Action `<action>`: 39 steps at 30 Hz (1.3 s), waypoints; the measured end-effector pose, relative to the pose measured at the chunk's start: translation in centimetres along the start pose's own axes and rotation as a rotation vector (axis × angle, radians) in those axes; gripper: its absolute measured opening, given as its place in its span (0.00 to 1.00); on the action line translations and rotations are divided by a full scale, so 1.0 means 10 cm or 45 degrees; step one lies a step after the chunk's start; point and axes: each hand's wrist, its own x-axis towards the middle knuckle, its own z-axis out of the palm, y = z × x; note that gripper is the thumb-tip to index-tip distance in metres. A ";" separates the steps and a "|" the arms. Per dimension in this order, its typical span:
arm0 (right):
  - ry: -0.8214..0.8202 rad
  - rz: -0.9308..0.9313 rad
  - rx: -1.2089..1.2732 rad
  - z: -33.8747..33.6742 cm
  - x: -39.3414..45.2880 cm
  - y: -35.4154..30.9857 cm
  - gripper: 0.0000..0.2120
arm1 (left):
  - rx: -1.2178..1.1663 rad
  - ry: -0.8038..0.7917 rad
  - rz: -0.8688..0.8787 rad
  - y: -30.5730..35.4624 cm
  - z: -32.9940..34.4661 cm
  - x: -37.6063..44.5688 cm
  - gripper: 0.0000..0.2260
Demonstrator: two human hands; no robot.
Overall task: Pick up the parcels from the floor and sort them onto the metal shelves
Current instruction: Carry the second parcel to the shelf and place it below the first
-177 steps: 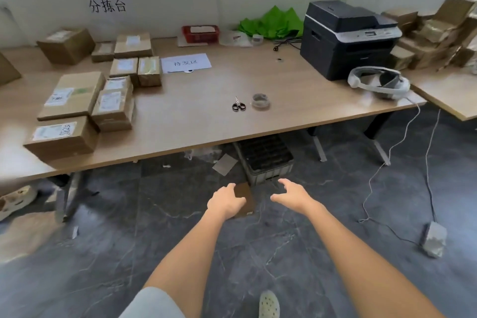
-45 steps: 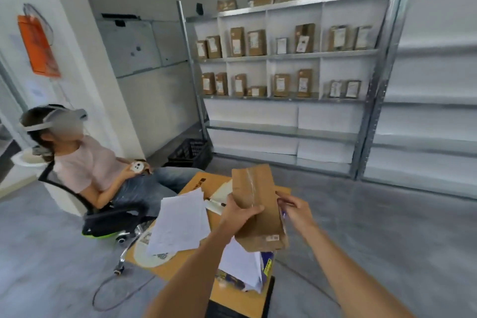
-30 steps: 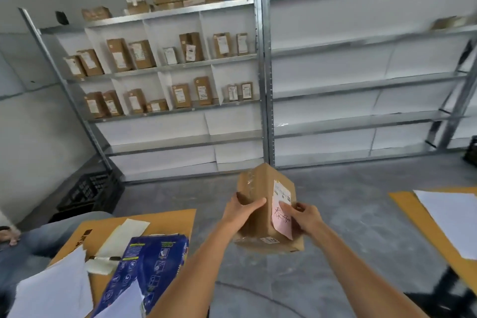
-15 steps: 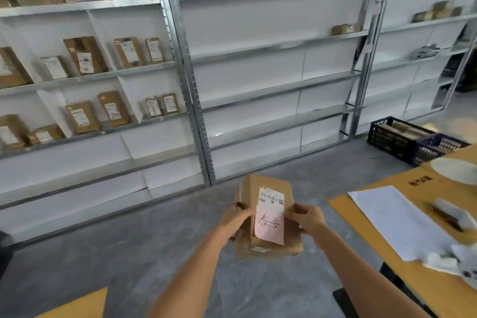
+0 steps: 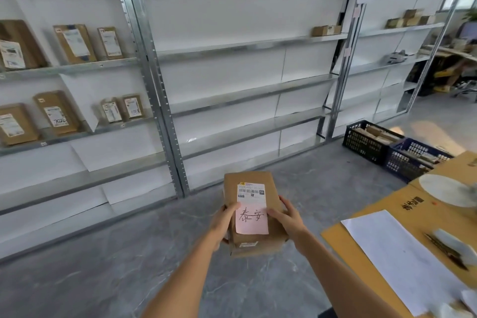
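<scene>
Parcel raised nearer, label up, long axis toward metal shelves ahead; left hand and right hand clasp its sides.

A parcel-sorting storeroom: galvanised metal shelves span 10 to 2 o'clock, labelled cardboard parcels stand at 10 o'clock, plastic crates of packets sit on the grey floor at 3 o'clock
</scene>
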 end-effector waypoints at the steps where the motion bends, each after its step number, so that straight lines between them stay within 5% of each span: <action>1: -0.020 0.006 0.040 0.00 0.07 -0.03 0.29 | 0.000 -0.009 0.005 0.07 0.02 0.07 0.19; 7: -0.078 -0.025 0.235 -0.10 0.62 -0.16 0.33 | 0.040 -0.030 0.063 0.46 0.19 0.73 0.25; 10: -0.034 -0.055 0.307 -0.30 1.03 -0.30 0.43 | 0.068 -0.084 0.083 0.80 0.39 1.10 0.18; 20: 0.212 -0.030 0.048 -1.30 2.52 -0.97 0.36 | 0.223 -0.139 0.205 1.82 1.28 2.55 0.14; 39: 0.592 -0.028 0.133 -2.36 5.32 -1.92 0.21 | 0.257 -0.428 0.349 3.53 2.38 5.35 0.07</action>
